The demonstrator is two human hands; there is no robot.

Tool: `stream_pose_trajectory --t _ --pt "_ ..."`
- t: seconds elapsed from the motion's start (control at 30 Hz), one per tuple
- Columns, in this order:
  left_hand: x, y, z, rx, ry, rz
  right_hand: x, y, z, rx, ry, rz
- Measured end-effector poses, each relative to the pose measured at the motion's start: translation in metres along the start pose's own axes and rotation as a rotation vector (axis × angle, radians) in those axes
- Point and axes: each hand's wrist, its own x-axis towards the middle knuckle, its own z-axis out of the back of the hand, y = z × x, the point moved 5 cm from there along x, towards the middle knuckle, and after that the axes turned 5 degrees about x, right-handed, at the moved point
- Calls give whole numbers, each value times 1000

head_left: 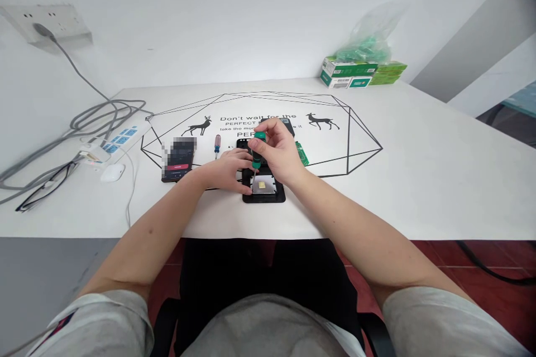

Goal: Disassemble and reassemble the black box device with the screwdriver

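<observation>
A black device housing (263,198) lies flat on the table in front of me, with a silvery panel (268,183) bearing a small yellowish square inside it. My right hand (278,153) is closed around the green and black handle of a screwdriver (257,156). Its shaft points down at the left part of the panel; the tip's exact contact is hard to see. My left hand (228,172) grips the housing's left side, thumb low and fingers higher up. Beyond my right hand are a green circuit board (301,153) and a dark part (287,124), both partly covered.
A second screwdriver (217,145) and a smartphone (180,162) lie left of my hands. Further left are a white earbud case (113,172), a power strip (121,140), glasses (46,187) and coiled cables (104,114). Green boxes (349,70) with a plastic bag stand back right.
</observation>
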Motion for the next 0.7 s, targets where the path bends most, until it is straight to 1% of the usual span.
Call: stream_pose_trajectory --t 0.07,0.13,0.23,0.3,0.5,0.7 --pt "0 -1 0 15 1 -2 -1 -1 0 -23 -13 -6" --pt "0 -3 1 41 6 10 -2 -3 -3 -37 3 4" --pt "-1 -2 1 79 14 50 -4 -5 -8 -33 32 36" --pt "0 -1 1 86 21 58 -4 -4 -9 -38 27 62" --pt "1 -2 1 12 8 -17 -4 2 -2 -126 -64 123" --pt "1 1 0 -16 -1 -19 -4 2 -4 -82 -64 117"
